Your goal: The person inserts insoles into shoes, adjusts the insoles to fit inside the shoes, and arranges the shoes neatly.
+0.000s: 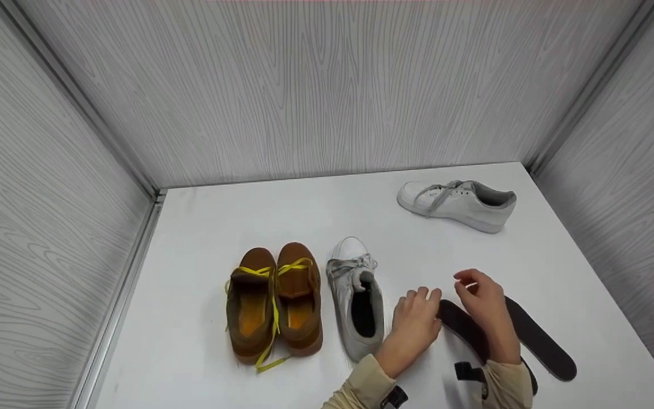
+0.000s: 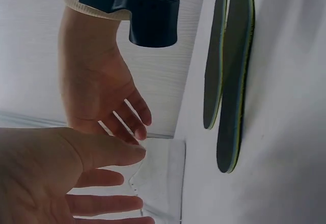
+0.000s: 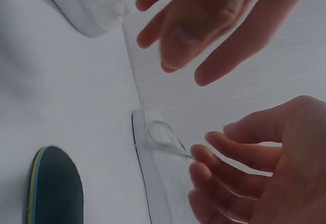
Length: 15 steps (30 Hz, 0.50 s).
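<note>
My left hand (image 1: 416,318) is held above the table, between a white sneaker (image 1: 343,312) and two dark insoles. It holds nothing, and in the left wrist view its fingers (image 2: 109,203) reach out loosely. Over the nearer insole (image 1: 463,326) hovers my right hand (image 1: 485,304), with fingers (image 3: 244,183) gently bent and nothing between them. That hand and forearm hide part of the nearer insole. The farther insole (image 1: 545,346) lies to its right. Both insoles show a yellow and blue edge in the left wrist view.
A pair of brown shoes (image 1: 300,284) with yellow laces stands left of the white sneaker. Another white sneaker (image 1: 460,205) with grey laces stands at the back right, toe pointing left. Wood-grain panels (image 1: 327,91) enclose the white table (image 1: 281,210) at the back and sides.
</note>
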{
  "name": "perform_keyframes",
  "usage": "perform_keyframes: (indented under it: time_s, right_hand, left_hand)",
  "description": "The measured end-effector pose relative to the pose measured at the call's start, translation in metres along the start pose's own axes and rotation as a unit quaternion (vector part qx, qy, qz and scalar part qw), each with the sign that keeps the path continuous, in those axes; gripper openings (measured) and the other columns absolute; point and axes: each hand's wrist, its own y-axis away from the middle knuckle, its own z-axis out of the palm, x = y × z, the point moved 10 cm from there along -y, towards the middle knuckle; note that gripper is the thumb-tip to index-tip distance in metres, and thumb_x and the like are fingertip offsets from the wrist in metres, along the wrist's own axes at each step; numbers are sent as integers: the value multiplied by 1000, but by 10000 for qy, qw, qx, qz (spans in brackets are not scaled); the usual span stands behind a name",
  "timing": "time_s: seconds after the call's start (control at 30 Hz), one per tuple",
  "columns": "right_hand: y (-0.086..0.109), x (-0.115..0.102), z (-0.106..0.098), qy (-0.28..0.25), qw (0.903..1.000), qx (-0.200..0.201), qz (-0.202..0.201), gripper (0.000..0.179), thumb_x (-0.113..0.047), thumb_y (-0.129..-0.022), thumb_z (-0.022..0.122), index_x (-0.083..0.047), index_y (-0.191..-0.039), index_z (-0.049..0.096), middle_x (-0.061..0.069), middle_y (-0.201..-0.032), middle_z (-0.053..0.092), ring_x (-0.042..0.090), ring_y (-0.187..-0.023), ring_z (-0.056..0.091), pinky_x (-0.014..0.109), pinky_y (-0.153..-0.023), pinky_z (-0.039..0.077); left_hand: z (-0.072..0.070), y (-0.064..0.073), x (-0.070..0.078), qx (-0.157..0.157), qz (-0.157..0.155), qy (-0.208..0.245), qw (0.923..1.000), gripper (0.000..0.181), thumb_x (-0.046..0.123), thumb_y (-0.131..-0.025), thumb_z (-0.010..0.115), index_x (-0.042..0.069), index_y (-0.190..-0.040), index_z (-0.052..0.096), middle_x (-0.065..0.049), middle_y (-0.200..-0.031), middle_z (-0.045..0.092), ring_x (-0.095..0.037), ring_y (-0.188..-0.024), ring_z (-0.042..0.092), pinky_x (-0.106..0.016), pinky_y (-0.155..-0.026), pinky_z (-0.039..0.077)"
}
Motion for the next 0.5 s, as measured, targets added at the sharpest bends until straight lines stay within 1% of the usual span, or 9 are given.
perform_keyframes:
  time_s: [0.07, 0.13, 0.17, 0.23, 0.3, 0.4, 0.5]
  right_hand:
    - [11, 11, -3, 380, 9991, -161, 78, 27, -5, -88, 68, 4, -113, 66, 22, -105, 64, 32, -90, 62, 40, -79, 49]
    - [21, 21, -4, 695, 9966, -401, 184, 39, -8, -85, 72, 8, -119, 62, 28, -113, 58, 40, -100, 59, 50, -85, 47]
    - [26, 27, -4, 855, 9946, -526, 274, 45, -11, -83, 74, 9, -121, 60, 31, -117, 55, 45, -105, 56, 56, -89, 45]
    - [36, 37, -3, 1111, 9893, -787, 517, 58, -17, -80, 78, 10, -126, 57, 35, -124, 49, 51, -113, 51, 62, -92, 42]
    - [43, 46, -1, 1329, 9831, -1039, 715, 69, -22, -75, 83, 11, -130, 54, 38, -129, 44, 57, -118, 44, 68, -93, 38]
    - [52, 58, 1, 1551, 9743, -1309, 975, 81, -27, -70, 87, 8, -134, 51, 39, -133, 40, 62, -120, 38, 74, -91, 33]
    - [58, 68, 4, 1615, 9696, -1450, 1132, 88, -29, -66, 90, 7, -136, 50, 41, -134, 38, 64, -119, 37, 75, -89, 32]
  left_hand:
    - [16, 3, 5, -364, -32, -208, 9991, 53, 31, -73, 84, 19, -120, 63, -2, -100, 64, -19, -84, 61, -29, -66, 47]
    - [31, 5, 9, -786, -81, -370, 9962, 68, 40, -73, 85, 21, -132, 57, -4, -112, 63, -21, -97, 61, -30, -74, 48]
    - [38, 6, 12, -977, -75, -427, 9943, 74, 44, -73, 85, 21, -136, 54, -5, -119, 61, -23, -104, 60, -31, -78, 48]
    - [50, 7, 16, -1333, -17, -470, 9900, 83, 51, -73, 84, 22, -143, 49, -6, -134, 56, -27, -120, 55, -34, -89, 48]
    - [60, 8, 19, -1654, 72, -477, 9851, 89, 57, -74, 81, 24, -147, 44, -6, -145, 48, -30, -131, 48, -38, -97, 45]
    - [72, 8, 22, -1948, 224, -486, 9794, 92, 61, -75, 77, 26, -151, 38, -2, -153, 41, -29, -139, 40, -40, -104, 41]
    - [81, 9, 23, -2048, 313, -478, 9771, 91, 60, -76, 77, 27, -151, 39, 0, -154, 39, -28, -141, 37, -41, -105, 40]
